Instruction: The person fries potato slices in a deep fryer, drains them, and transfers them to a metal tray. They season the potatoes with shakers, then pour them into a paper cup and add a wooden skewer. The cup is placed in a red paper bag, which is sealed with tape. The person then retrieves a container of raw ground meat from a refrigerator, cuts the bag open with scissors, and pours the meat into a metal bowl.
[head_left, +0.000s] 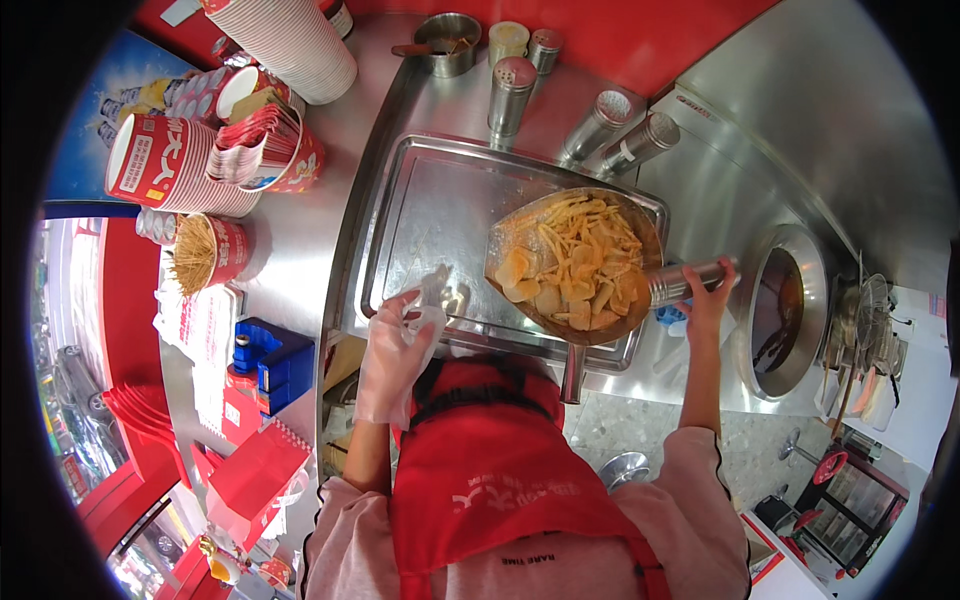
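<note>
In my right hand (705, 292) is a metal shaker canister (679, 283), tipped sideways with its end at the right rim of a large metal scoop (501, 225). French fries (562, 225) and flat potato slices (589, 262) fill the scoop, dusted with orange seasoning. Its handle (574, 375) points toward my apron. Under the scoop lies a rectangular steel tray (442, 202). My left hand (397, 345), in a clear plastic glove, hovers over the tray's near left corner. Nothing is in it, and its fingers are apart.
Several metal shakers (512, 97) and a small pot (448, 45) stand behind the tray. A round oil well (780, 307) is sunk in the counter at right. Stacked paper cups (180, 165), a cup of skewers (214, 251) and a blue tape dispenser (274, 364) line the left.
</note>
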